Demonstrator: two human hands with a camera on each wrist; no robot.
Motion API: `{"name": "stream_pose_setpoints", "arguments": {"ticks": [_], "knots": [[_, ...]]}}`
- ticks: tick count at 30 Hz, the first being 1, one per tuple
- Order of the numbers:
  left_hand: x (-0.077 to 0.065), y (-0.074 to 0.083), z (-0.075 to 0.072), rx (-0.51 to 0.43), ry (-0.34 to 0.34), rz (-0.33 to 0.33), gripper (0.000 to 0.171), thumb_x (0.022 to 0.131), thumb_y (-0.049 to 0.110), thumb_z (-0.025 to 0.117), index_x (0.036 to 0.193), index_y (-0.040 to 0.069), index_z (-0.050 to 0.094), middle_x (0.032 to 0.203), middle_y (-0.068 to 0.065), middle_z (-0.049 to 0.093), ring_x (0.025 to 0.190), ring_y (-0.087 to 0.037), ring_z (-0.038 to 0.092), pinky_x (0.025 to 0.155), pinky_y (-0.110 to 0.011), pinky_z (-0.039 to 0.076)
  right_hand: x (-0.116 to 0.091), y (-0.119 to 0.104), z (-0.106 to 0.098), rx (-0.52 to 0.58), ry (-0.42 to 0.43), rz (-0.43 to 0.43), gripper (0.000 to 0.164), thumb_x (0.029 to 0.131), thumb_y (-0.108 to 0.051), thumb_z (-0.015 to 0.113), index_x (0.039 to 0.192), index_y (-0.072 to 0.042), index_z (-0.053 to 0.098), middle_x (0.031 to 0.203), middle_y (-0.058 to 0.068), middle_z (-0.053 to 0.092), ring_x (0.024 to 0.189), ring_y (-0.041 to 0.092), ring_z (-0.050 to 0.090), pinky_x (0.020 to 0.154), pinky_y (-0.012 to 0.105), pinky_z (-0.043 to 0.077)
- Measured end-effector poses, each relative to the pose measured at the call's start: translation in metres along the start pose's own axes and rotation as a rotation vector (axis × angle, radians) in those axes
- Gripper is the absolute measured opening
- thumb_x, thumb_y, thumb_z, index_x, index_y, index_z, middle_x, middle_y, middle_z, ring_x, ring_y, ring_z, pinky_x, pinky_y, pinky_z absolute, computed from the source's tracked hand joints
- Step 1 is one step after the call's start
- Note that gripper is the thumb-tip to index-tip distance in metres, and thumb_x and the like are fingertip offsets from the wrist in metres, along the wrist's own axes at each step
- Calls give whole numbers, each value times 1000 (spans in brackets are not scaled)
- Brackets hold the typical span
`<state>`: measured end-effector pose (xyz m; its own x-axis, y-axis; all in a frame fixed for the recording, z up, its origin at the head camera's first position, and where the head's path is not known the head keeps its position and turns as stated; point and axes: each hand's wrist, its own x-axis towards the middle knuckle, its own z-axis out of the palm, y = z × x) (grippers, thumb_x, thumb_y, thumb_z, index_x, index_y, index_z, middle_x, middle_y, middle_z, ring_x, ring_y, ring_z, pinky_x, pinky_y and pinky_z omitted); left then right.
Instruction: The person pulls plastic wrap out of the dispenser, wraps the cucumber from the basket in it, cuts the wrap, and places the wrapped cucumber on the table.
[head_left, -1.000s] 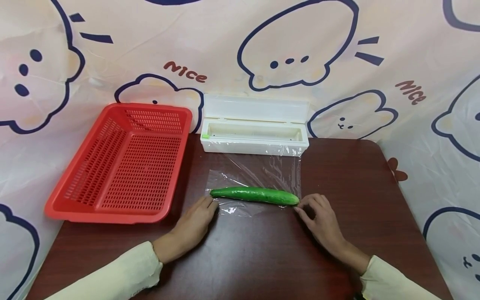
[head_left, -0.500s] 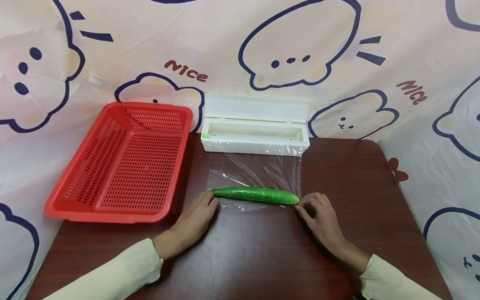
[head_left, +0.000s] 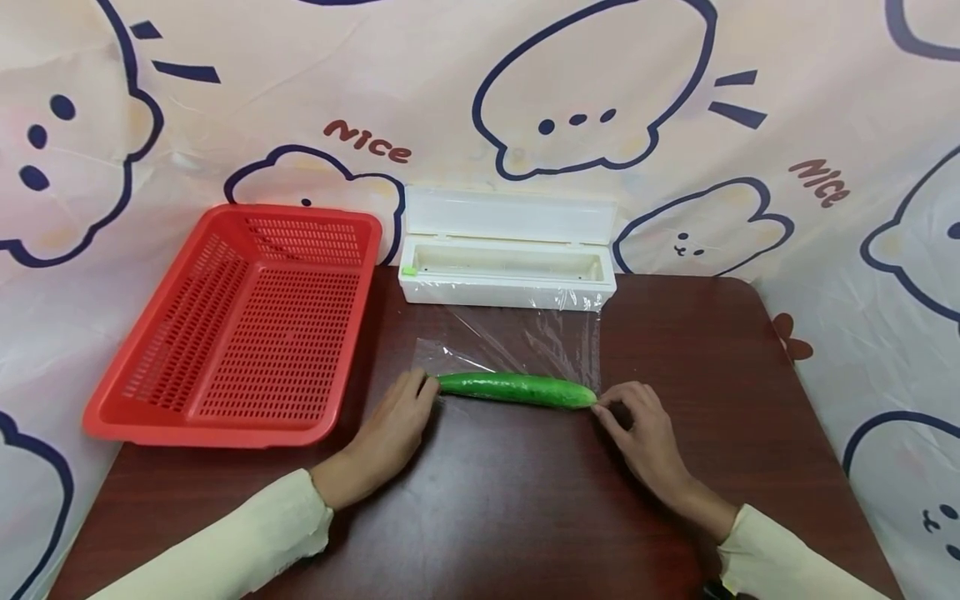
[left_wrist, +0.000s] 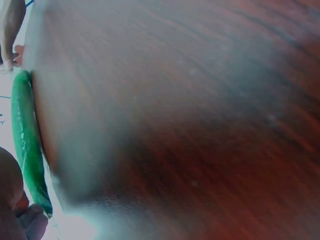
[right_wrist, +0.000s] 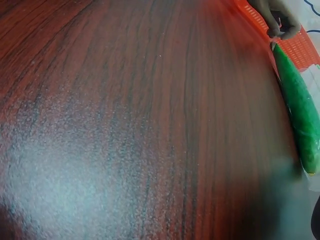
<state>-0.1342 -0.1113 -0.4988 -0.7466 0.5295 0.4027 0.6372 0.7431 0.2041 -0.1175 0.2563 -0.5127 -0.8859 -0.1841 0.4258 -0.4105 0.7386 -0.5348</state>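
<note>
A long green cucumber (head_left: pixel 517 389) lies crosswise on a sheet of clear plastic wrap (head_left: pixel 502 337) on the dark table. My left hand (head_left: pixel 393 425) is at the cucumber's thin left end and covers its tip. In the right wrist view, the thumb and fingers of that left hand (right_wrist: pixel 280 17) pinch wrap at this tip. By the thicker right end, my right hand (head_left: pixel 643 433) pinches the wrap's edge between thumb and forefinger. Behind the cucumber, the wrap runs back to a white dispenser box (head_left: pixel 510 294), its lid raised.
A red plastic basket (head_left: pixel 285 354) with slotted walls stands on the left of the table, near my left forearm. The dispenser stands against a cartoon-printed cloth (head_left: pixel 442 75) at the back. The brown table (head_left: pixel 495 517) stretches in front of the cucumber.
My left hand has moved slightly forward and right, over the cucumber's left tip. The wrap's front flap, seen earlier before the cucumber, has been drawn up against it. My right hand hardly moved.
</note>
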Motion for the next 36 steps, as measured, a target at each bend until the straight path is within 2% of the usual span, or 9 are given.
{"name": "stream_pose_setpoints", "arguments": {"ticks": [9,12,16,20,24,28,32,36], "knots": [[17,-2,2,-17,50,-64,29,70,-16,50,96,-3,54,89,-10,41,77,-29,42,66,-36,38,5,1,5,33,-12,96,9,87,-21,70,91,-20,62,111,-2,64,108,15,54,91,26,39],[22,-3,5,-35,58,-115,30,70,-17,51,96,-3,56,92,-12,44,79,-30,45,68,-38,40,6,2,8,69,-20,151,7,90,-26,67,92,-22,61,115,-4,65,102,10,59,84,23,44],[27,-4,9,-73,59,-183,33,66,-19,52,94,-4,59,93,-14,46,82,-31,46,72,-39,43,8,5,11,147,-29,207,7,92,-26,63,92,-20,59,113,-3,68,81,5,63,66,19,48],[32,-5,10,-75,50,-230,34,62,-20,54,92,-5,59,94,-15,46,83,-32,47,72,-40,44,10,7,13,162,-22,236,8,93,-26,62,92,-20,57,106,-5,70,75,4,63,62,17,48],[37,-5,10,-55,37,-246,32,65,-18,55,94,-5,59,91,-15,48,80,-33,49,71,-41,45,12,7,15,140,-15,273,8,92,-27,64,96,-22,59,101,-8,70,74,3,64,62,17,48],[39,-6,10,12,20,-226,30,71,-14,55,99,-3,57,86,-13,49,76,-33,49,65,-41,44,16,5,16,143,-14,305,14,91,-26,64,101,-19,58,97,-6,69,75,5,64,62,18,48],[41,-5,7,99,1,-161,36,69,-12,58,103,0,54,84,-12,50,74,-30,47,62,-38,40,17,4,15,173,-2,306,15,91,-22,65,102,-15,57,93,-4,67,75,6,61,64,18,48],[42,-3,7,113,7,-55,36,67,-13,56,99,3,59,85,-10,47,78,-28,45,65,-37,39,19,5,17,190,-4,217,11,90,-9,65,98,-13,59,96,-1,66,82,7,59,69,16,47]]}}
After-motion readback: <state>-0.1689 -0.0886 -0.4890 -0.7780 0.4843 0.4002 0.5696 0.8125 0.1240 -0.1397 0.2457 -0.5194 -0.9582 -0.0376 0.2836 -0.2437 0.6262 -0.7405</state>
